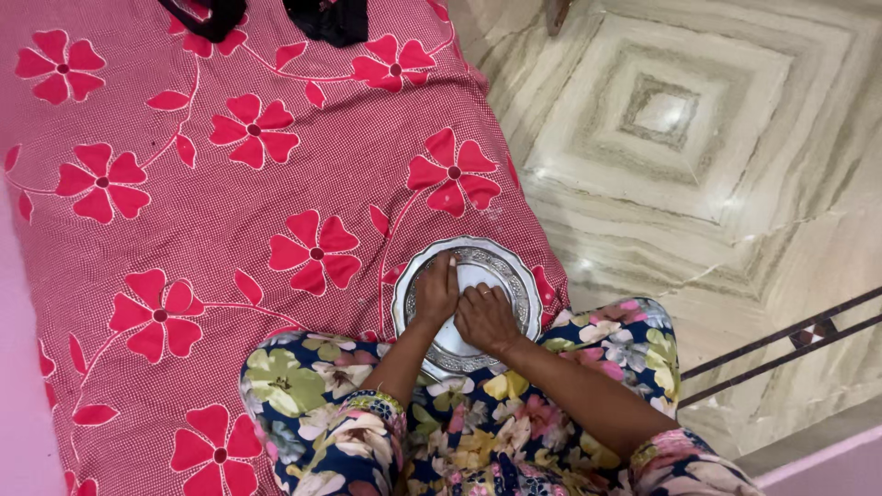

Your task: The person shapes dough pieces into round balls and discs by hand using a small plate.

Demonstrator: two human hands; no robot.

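One round silver plate (524,276) with an embossed rim is being supported at the right edge of the bed (184,303), partly on the red flowered bedsheet (303,147) and partly on the lap of the seated person. Two hands are being applied to its centre. The left hand (437,292) is being pressed flat on the plate with fingers extended toward the far rim; nothing is being grasped by it. The right hand (485,317) is being laid just beside it, fingers curled down onto the surface; whether a small item is being pinched beneath them cannot be told. Because the plate is being carried half off the mattress edge, it is judged that uneven downward pressure could be tipping it toward the marble floor (698,138); the smooth metal could also be sliding on the cloth. One dark garment (322,18) is being left at the far edge of the bed, well apart from the plate. Count: one plate, two hands, one garment.
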